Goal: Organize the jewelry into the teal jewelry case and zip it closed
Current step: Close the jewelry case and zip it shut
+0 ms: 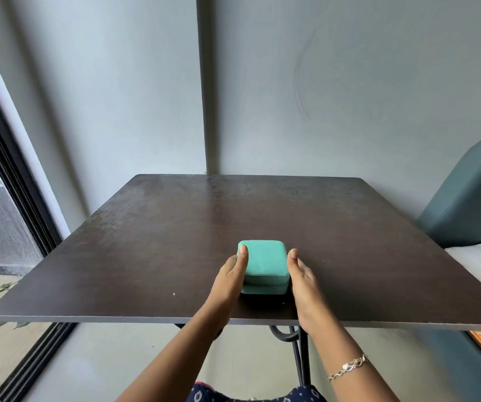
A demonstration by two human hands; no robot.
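Teal jewelry case (263, 262) between left hand (230, 275) and right hand (303, 278), both flat, straight-fingered.

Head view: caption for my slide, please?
Left hand and right hand flank a closed square teal jewelry case on dark table.

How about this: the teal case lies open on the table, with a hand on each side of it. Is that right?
Not quite. The head view shows the case closed, its lid down on its base. The rest holds: it lies on the table, with the left hand and the right hand on each side of it.
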